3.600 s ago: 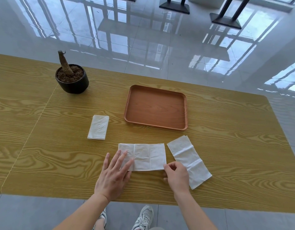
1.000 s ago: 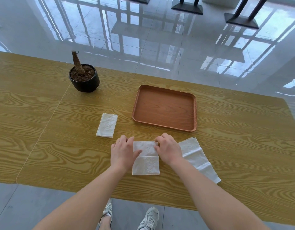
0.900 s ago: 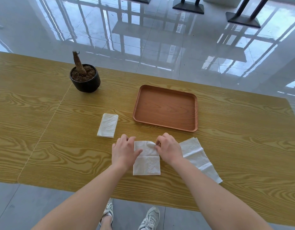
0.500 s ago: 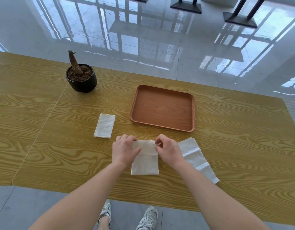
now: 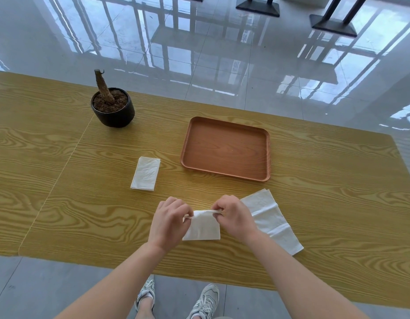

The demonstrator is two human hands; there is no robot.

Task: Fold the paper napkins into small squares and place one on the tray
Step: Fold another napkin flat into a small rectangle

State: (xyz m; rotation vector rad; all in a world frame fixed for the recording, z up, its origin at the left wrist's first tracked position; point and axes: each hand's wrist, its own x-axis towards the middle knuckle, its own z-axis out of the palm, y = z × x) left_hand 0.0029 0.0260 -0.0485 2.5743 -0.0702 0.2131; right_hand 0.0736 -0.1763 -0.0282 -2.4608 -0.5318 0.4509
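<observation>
The far edge of the middle napkin [image 5: 203, 227] is pinched and lifted by the left hand [image 5: 168, 221] and right hand [image 5: 235, 216], fingers curled.

Black pot [image 5: 112, 111] (bare stump [image 5: 102, 88] upright in it) on wooden table [image 5: 61, 203], glossy tiled floor [image 5: 199, 54] beyond.

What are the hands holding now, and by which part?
The partly folded napkin: the left hand pinches its far left corner, the right hand its far right corner.
</observation>
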